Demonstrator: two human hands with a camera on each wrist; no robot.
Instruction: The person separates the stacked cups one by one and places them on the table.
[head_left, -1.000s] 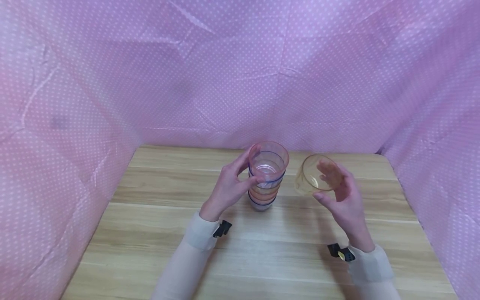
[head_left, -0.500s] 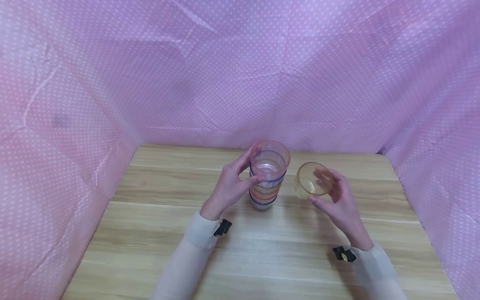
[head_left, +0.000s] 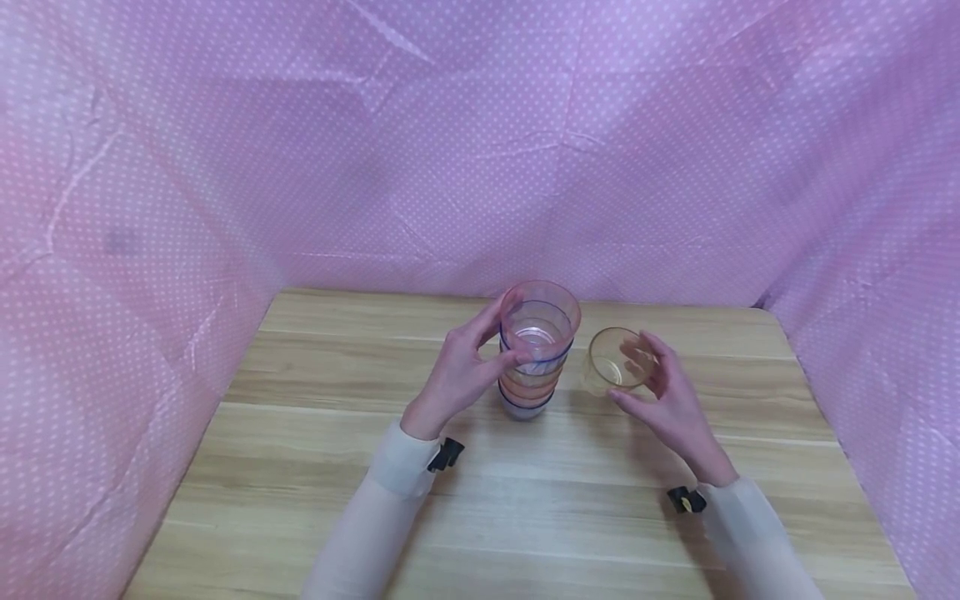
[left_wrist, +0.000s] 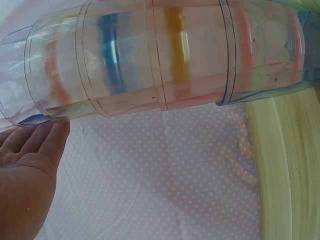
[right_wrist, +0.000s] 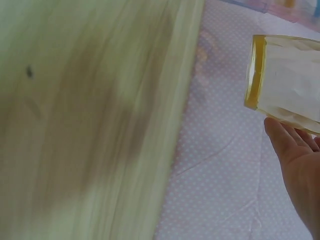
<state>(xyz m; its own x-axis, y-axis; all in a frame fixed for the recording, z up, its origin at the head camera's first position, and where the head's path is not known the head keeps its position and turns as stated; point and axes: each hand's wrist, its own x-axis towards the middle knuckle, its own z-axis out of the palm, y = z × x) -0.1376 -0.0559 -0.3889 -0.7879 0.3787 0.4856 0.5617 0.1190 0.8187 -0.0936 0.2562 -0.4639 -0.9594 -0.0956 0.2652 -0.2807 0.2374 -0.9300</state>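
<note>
A tall stack of nested clear plastic cups (head_left: 529, 379), tinted pink, blue, yellow and orange, stands upright on the table. My left hand (head_left: 465, 371) grips the stack near its top, thumb in front and fingers behind the pink rim. In the left wrist view the stacked cups (left_wrist: 195, 55) stretch across the top, with the fingers of my left hand (left_wrist: 30, 160) at the rim end. To the right of the stack, my right hand (head_left: 671, 400) holds a single yellow cup (head_left: 606, 371), its mouth tilted up. The right wrist view shows this yellow cup (right_wrist: 290, 75) raised above the table, its base ringed in darker yellow.
The wooden table (head_left: 315, 467) ends at a back edge just behind the stack. Pink polka-dot cloth (head_left: 420, 150) hangs behind the table and along both sides. Each wrist wears a pale band with a small black camera (head_left: 446, 455).
My right hand has moved the yellow cup left and slightly down, closer to the stack. My left hand and the stack have stayed nearly still.
</note>
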